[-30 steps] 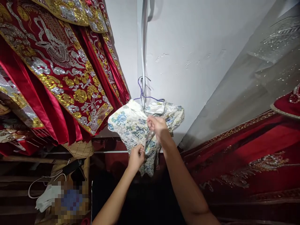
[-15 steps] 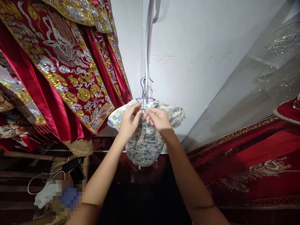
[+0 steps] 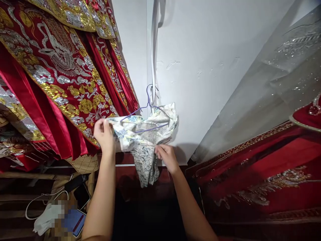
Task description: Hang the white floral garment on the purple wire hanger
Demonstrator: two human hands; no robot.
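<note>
A white floral blouse [image 3: 145,157] hangs by a purple wire hanger [image 3: 148,100] in front of the wall. Its front is parted, so the hanger's lower bar shows inside it. My left hand [image 3: 104,132] is closed on the blouse's left edge and stretches that side outward. Lower and to the right, my right hand [image 3: 165,154] pinches the other front edge near the middle of the blouse. The hanger's hook is looped at a white vertical strip [image 3: 151,43] on the wall.
Red costumes [image 3: 65,67] with gold and silver sequins hang at left. A red beaded cloth [image 3: 276,167] and sheer glittery fabric [image 3: 296,67] are at right. On a bamboo bench [image 3: 27,175] lie a phone [image 3: 82,195], a white cable [image 3: 27,207] and a blue-screened device [image 3: 74,221].
The blouse front has come open. My left hand has moved out to the left with its edge, and my right hand has gone lower. The lower hem is now bunched narrower.
</note>
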